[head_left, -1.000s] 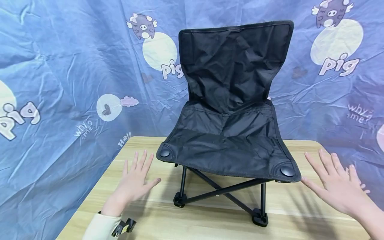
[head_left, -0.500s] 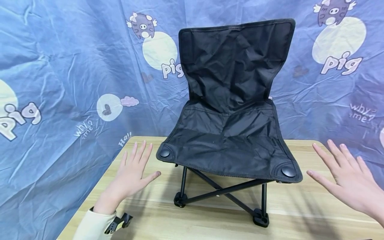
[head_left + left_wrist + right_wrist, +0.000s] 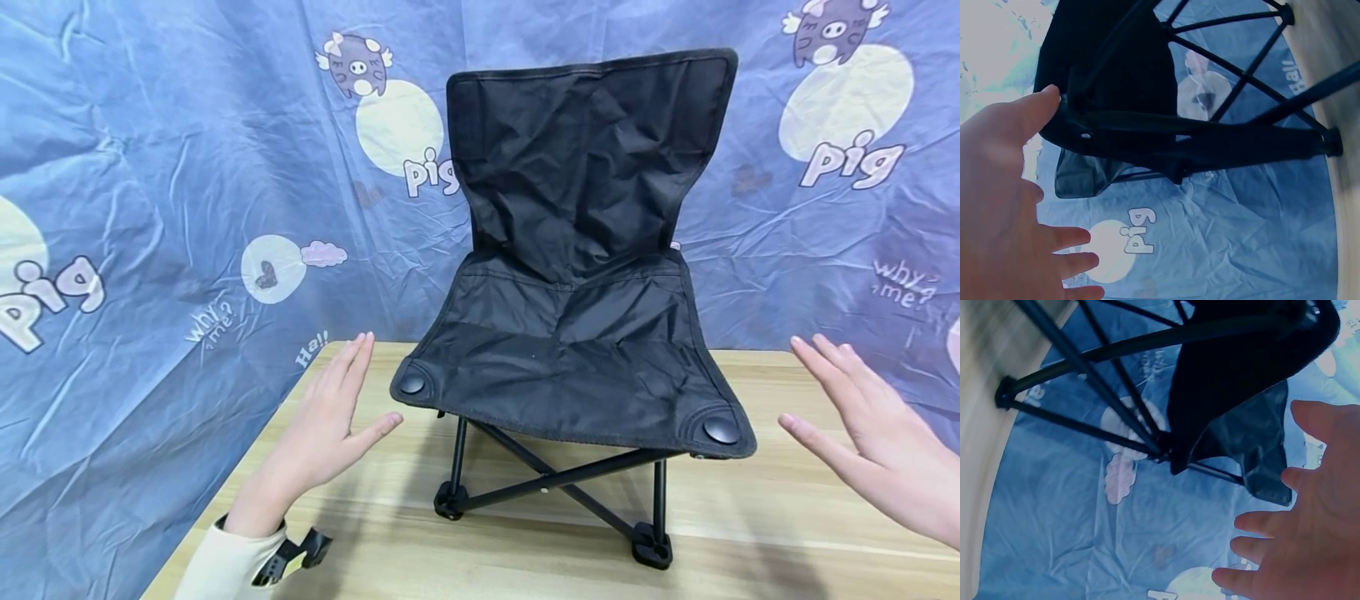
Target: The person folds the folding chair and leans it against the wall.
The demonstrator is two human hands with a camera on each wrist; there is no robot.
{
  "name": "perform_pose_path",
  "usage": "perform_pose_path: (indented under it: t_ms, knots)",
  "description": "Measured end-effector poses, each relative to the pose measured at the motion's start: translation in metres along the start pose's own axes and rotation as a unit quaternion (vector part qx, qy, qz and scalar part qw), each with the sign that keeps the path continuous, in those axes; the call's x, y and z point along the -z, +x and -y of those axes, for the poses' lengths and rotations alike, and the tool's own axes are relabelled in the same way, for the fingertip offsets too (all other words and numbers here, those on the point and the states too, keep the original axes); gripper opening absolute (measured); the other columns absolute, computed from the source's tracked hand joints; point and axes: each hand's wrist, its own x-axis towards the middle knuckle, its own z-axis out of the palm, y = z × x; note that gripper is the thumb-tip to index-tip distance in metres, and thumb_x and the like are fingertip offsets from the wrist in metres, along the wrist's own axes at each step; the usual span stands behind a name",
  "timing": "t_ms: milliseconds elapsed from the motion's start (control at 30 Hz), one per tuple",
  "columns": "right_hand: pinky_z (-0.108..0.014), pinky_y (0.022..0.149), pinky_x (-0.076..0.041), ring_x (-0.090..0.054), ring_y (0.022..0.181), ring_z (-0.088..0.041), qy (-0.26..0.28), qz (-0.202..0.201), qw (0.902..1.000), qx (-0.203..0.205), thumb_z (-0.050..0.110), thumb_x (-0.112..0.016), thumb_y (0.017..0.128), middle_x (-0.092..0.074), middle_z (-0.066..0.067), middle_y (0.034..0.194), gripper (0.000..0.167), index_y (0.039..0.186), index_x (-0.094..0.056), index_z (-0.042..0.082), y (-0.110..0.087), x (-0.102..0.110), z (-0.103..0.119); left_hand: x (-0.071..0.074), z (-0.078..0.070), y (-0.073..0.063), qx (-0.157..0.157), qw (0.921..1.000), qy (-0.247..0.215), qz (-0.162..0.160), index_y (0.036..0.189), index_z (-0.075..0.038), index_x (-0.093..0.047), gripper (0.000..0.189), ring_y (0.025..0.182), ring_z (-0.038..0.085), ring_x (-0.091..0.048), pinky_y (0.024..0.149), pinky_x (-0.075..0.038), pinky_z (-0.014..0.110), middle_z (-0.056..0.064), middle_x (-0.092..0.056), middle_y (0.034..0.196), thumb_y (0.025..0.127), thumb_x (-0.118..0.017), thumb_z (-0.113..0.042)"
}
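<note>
A black folding camp chair [image 3: 562, 350] stands unfolded, its backrest [image 3: 585, 158] at the far side and its crossed metal legs [image 3: 543, 482] below the seat. My left hand [image 3: 315, 433] hovers left of the seat's front corner, fingers straight and thumb held apart. To the right of the chair, my right hand [image 3: 877, 442] is raised in the same way, palm turned toward it. Neither hand holds anything. In the left wrist view the thumb [image 3: 1041, 112] overlaps the seat's edge; from the head it looks apart from it. The right wrist view shows the chair's underside [image 3: 1229, 375] beyond the fingers.
A light wooden table [image 3: 390, 550] bears the chair on its plastic feet [image 3: 651, 546]. Close behind and to the left hangs a blue printed cloth [image 3: 187, 167]. A black strap mount [image 3: 296, 558] sits on the left wrist over a cream sleeve [image 3: 232, 567].
Both hands have risen slightly and turned their palms inward, with the fingers drawn closer together. My right hand has moved a little to the right. The chair stays in place.
</note>
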Motion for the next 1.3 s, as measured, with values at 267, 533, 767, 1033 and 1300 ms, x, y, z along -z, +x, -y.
perform_pose_path:
  t_ms: [267, 533, 767, 1033, 1300]
  knots:
    - [-0.003, 0.103, 0.000, -0.006, 0.141, 0.007, 0.095, 0.026, 0.9949, -0.022, 0.001, -0.055, 0.097, -0.014, 0.003, 0.164, 0.080, 0.161, -0.012, 0.023, -0.005, -0.001, 0.007, -0.001, -0.010, -0.003, -0.008, 0.9936, -0.112, -0.014, 0.161, -0.018, -0.001, 0.096, 0.141, 0.040, -0.032, 0.108, -0.031, 0.065, 0.019, -0.035, 0.155, 0.094, -0.068, -0.027]
    - [0.000, 0.084, -0.031, -0.035, 0.124, 0.017, 0.159, 0.055, 0.9857, -0.009, -0.007, -0.050, 0.098, -0.034, 0.020, 0.150, 0.077, 0.161, -0.014, 0.017, -0.010, -0.013, 0.001, -0.013, -0.012, -0.004, -0.031, 0.9775, -0.207, -0.023, 0.161, -0.014, -0.002, 0.094, 0.130, 0.035, -0.049, 0.105, -0.040, 0.052, 0.021, -0.052, 0.139, 0.094, -0.067, -0.014]
    - [-0.005, 0.083, -0.038, -0.044, 0.122, 0.010, 0.215, 0.066, 0.9744, 0.009, -0.015, -0.043, 0.097, -0.049, 0.019, 0.137, 0.074, 0.160, -0.017, 0.013, -0.016, -0.028, 0.002, -0.024, -0.011, -0.006, -0.023, 0.9614, -0.274, -0.005, 0.161, -0.010, -0.004, 0.088, 0.116, 0.027, -0.058, 0.100, -0.048, 0.044, 0.017, -0.060, 0.124, 0.096, -0.064, -0.009]
    - [-0.015, 0.083, -0.048, -0.060, 0.111, -0.006, 0.289, 0.131, 0.9478, 0.027, -0.016, -0.030, 0.100, -0.049, 0.012, 0.141, 0.071, 0.161, -0.011, 0.015, -0.018, -0.033, 0.001, -0.034, -0.008, -0.006, -0.060, 0.9201, -0.387, 0.013, 0.159, -0.005, -0.004, 0.077, 0.113, 0.016, -0.061, 0.092, -0.053, 0.029, 0.028, -0.061, 0.125, 0.100, -0.053, 0.002]
    - [-0.018, 0.097, -0.043, -0.064, 0.112, -0.025, 0.461, 0.172, 0.8673, 0.073, -0.017, -0.017, 0.099, -0.045, -0.003, 0.150, 0.065, 0.159, 0.000, 0.003, -0.012, -0.034, 0.006, -0.041, -0.007, 0.000, -0.124, 0.8421, -0.524, 0.018, 0.159, -0.003, -0.003, 0.067, 0.114, 0.014, -0.062, 0.090, -0.054, 0.030, 0.010, -0.065, 0.125, 0.105, -0.043, -0.003]
